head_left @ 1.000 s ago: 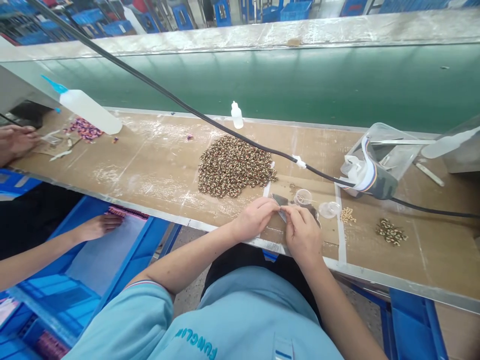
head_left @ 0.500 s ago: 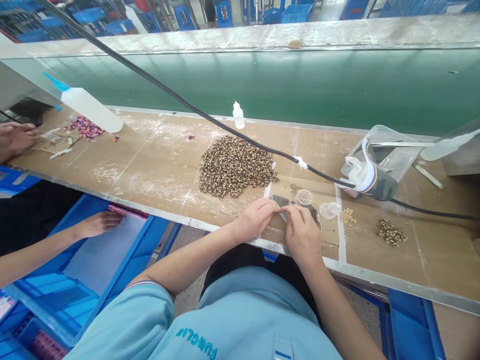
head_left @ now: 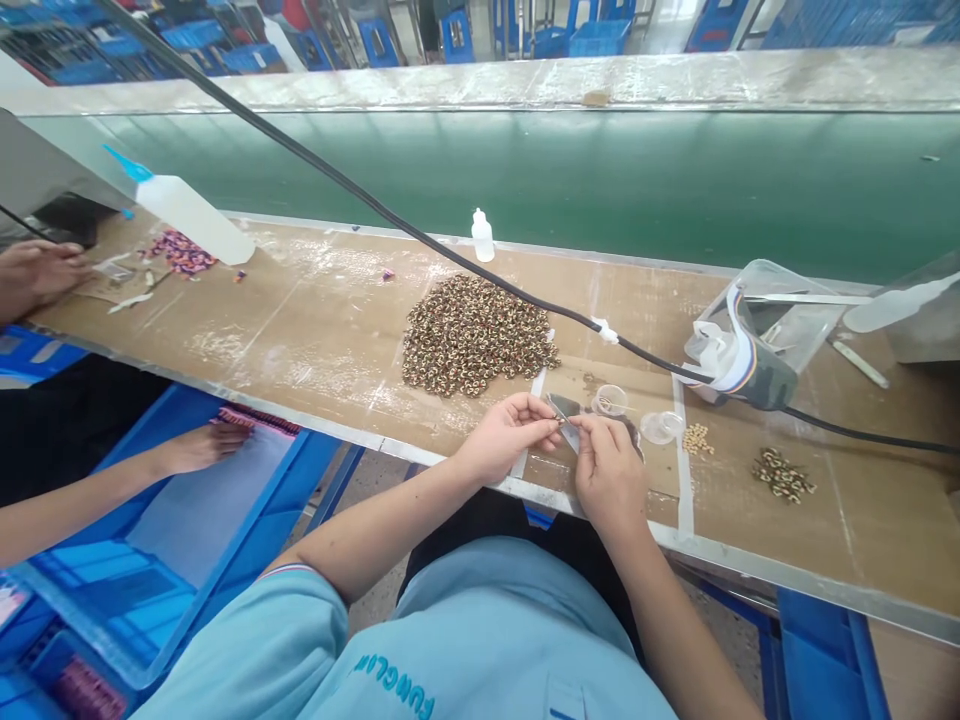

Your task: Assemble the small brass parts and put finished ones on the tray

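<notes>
Over the front edge of the tabletop [head_left: 315, 350], the right hand [head_left: 611, 470] holds a thin tool [head_left: 557, 408] in a narrow grip, newly visible between the hands; the left hand [head_left: 508, 438] has spread its fingers, so the close pinch seems eased, though I cannot tell whether it holds anything. Beyond, the pile of small pieces [head_left: 480, 335] sits unchanged toward the back edge.

Matt brown cardboard [head_left: 337, 335] over the table [head_left: 750, 420]; shiny, metal-looking strip [head_left: 547, 493] along its near edge. By the far edge, smooth white plastic bottle [head_left: 483, 241]. Toward the far right corner, clear glossy plastic box [head_left: 814, 328]. Rough, knobbly pile [head_left: 480, 335] between.
</notes>
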Motion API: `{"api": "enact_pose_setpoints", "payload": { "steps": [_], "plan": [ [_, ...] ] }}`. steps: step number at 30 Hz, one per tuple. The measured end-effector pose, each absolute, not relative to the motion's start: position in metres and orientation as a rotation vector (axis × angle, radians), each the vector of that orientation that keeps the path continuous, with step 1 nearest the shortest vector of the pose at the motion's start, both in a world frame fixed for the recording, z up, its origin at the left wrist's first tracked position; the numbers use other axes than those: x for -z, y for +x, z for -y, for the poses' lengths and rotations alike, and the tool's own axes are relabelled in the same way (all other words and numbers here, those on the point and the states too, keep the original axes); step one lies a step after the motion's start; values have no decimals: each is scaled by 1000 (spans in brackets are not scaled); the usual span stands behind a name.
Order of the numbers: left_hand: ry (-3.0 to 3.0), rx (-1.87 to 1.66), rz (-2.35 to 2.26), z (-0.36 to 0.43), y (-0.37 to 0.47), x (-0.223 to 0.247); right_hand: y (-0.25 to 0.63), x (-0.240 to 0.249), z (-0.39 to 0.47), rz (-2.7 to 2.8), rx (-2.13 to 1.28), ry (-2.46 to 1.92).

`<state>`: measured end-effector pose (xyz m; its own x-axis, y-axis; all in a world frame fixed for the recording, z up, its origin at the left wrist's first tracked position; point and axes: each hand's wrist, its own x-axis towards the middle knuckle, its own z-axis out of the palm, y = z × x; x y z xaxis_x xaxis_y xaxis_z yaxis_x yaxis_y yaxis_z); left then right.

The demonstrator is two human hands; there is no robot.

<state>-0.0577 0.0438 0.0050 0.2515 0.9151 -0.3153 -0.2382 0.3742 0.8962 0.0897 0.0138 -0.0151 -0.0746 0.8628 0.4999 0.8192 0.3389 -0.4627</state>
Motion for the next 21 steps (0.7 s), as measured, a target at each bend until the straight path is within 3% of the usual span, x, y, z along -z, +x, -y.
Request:
{"api": "enact_pose_setpoints", "payload": {
  "steps": [6, 21],
  "plan": [
    [453, -910, -940, -46, -54, -13, 91, 15, -14, 1873, -121, -1431],
    [529, -852, -988, -45, -51, -14, 92, 15, -14, 1893, -109, -1447]
  ]
}}
